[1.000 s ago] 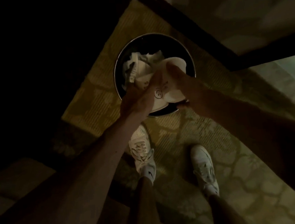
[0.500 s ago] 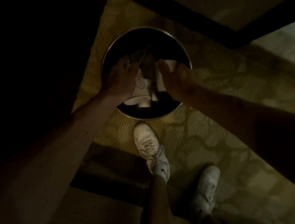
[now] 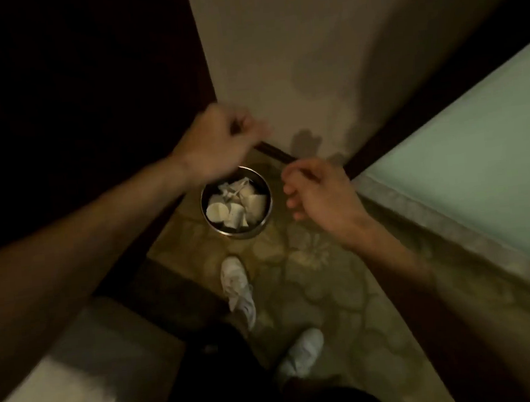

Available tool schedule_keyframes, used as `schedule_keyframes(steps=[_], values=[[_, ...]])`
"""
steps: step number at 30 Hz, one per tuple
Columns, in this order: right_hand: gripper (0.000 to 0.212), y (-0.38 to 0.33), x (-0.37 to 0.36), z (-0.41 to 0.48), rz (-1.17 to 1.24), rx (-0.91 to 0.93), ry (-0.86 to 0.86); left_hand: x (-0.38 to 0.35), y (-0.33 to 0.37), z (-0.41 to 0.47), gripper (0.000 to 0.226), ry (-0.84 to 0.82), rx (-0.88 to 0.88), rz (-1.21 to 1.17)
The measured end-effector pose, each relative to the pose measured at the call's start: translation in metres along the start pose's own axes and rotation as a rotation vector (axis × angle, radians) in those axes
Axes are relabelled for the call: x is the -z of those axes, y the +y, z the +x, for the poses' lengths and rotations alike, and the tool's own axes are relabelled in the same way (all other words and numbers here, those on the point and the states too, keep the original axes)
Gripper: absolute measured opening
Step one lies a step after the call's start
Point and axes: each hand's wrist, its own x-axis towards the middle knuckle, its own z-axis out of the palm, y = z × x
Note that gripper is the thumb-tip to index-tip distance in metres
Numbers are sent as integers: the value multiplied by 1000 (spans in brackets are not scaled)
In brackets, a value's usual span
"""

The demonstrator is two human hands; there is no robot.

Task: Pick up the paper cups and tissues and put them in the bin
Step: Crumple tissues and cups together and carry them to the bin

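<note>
Dim room, patterned carpet (image 3: 315,295) | bin (image 3: 253,230) on carpet: paper cups (image 3: 217,211) and tissues (image 3: 234,187) inside | left hand (image 3: 221,141) above bin, fingers curled, empty | right hand (image 3: 320,193) right of bin, fingers loosely curled, empty

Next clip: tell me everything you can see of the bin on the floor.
The bin is small, round, open-topped, with a shiny metal-looking rim and dark interior. It stands upright on patterned carpet near a wall corner. White paper cups and crumpled tissues lie inside. The left hand hides part of its far rim; no hand visibly touches it.
</note>
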Motion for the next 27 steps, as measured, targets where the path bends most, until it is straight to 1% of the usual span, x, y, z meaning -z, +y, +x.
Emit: schedule_keyframes(steps=[2, 4, 6, 8, 9, 12, 14, 16, 18, 20, 22, 23, 25, 27], values=[[13, -46, 37, -54, -68, 86, 12, 28, 71, -31, 43, 57, -97, -70], [7, -84, 73, -109, -132, 168, 27, 50, 133, -62, 45, 63, -206, -121], [4, -115, 105, -162, -171, 233, 79, 69, 187, -94, 45, -11, -325, -120], [4, -137, 122, -199, -226, 282, 111, 86, 218, -116, 44, -104, -442, -86], [6, -146, 135, -220, -240, 298, 157, 95, 238, -127, 42, -161, -484, -84], [15, -163, 164, -270, -176, 347, 283, 122, 288, -141, 44, -292, -568, -135], [17, -168, 171, -293, -106, 345, 384, 135, 315, -140, 41, -338, -698, -101], [16, -171, 173, -312, -14, 353, 520, 142, 336, -134, 37, -381, -834, -107], [16, -174, 169, -328, 70, 351, 657, 146, 353, -124, 40, -417, -916, -146], [16, -177, 164, -344, 127, 342, 788, 143, 373, -115, 41, -460, -994, -146], [19, -175, 160, -362, 156, 327, 937, 125, 398, -111, 48, -525, -1087, -59], [19, -172, 158, -372, 170, 303, 1008, 111, 410, -112, 46, -555, -1145, -22], [17, -161, 155, -395, 224, 237, 1132, 77, 435, -123, 34, -637, -1269, 6], [19, -147, 150, -421, 239, 141, 1237, 40, 455, -142, 32, -750, -1308, 2]])
